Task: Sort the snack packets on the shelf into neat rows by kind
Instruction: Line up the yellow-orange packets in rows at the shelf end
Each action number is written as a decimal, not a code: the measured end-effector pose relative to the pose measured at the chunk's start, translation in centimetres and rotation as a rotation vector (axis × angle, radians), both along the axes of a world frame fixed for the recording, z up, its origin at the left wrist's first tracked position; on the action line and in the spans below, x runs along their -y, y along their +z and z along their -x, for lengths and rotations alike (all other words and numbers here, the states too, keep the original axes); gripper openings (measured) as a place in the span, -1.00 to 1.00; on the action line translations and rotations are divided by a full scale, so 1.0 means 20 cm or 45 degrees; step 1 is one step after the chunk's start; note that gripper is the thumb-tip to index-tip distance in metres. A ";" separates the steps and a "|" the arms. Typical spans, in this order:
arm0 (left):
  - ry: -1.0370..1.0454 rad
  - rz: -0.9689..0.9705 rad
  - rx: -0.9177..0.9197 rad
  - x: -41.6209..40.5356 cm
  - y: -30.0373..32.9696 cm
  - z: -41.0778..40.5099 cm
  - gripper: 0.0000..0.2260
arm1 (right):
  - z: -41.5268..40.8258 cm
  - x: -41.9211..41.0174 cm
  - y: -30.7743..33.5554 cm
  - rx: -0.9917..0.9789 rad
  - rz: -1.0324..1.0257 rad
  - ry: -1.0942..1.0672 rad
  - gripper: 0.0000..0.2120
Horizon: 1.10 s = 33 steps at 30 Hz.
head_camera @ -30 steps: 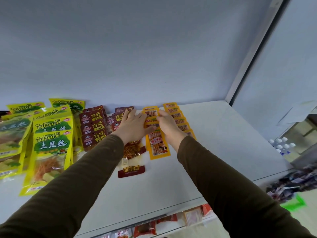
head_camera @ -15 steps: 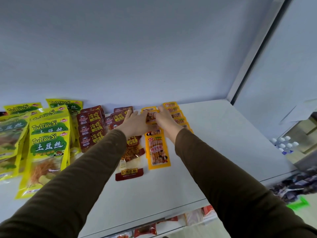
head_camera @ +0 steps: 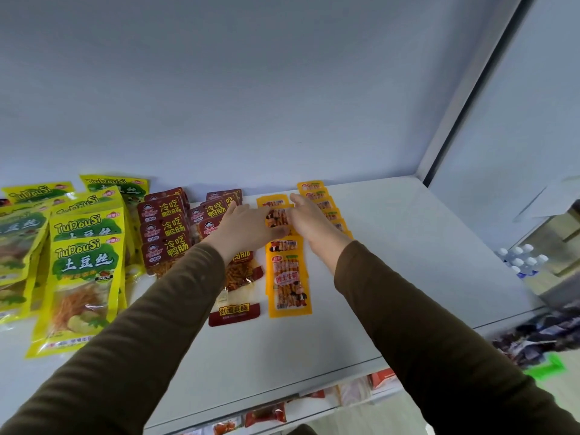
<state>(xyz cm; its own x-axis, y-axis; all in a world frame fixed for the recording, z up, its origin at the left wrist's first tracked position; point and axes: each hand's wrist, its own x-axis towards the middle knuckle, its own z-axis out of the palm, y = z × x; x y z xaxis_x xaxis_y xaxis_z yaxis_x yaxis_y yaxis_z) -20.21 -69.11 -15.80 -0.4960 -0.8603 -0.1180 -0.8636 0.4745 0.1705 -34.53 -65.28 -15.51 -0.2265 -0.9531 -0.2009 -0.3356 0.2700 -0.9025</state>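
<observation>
- Both hands are working one orange packet (head_camera: 277, 216) partway up the orange row (head_camera: 287, 271), which runs from the shelf's (head_camera: 408, 246) back edge toward the front.
- Left hand (head_camera: 243, 229) lies flat, its straight fingers (head_camera: 276, 230) resting on the packet's left side. Right hand (head_camera: 309, 221) is on the right side, fingers also looking fairly straight; can't really tell if either thumb is tucked under.
- These look like thin, flat, glossy film sachets, so I'd guess very light, floppy and slippery. They'll probably skate over each other if nudged.
- Best bet: press flat and slide, or pinch the sealed side edges, not the snack-filled middle.
- A second orange row (head_camera: 324, 205) sits just right, the dark red packets (head_camera: 164, 229) and yellow TuDouSi bags (head_camera: 81, 262) toward the left end.
</observation>
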 end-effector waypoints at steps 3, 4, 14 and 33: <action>0.025 -0.072 0.036 0.01 0.00 0.00 -0.19 | 0.01 0.01 0.01 0.034 -0.052 -0.012 -0.52; 0.022 -0.107 0.037 0.01 0.00 0.00 -0.17 | 0.01 0.01 0.00 0.037 -0.065 -0.010 -0.55; 0.092 -0.148 -0.188 0.09 -0.01 0.06 -0.48 | -0.07 0.05 0.04 0.312 -0.072 -0.059 -0.51; 0.042 -0.191 -0.029 -0.02 0.08 0.06 -0.54 | -0.03 0.06 0.04 0.078 -0.183 -0.009 -0.57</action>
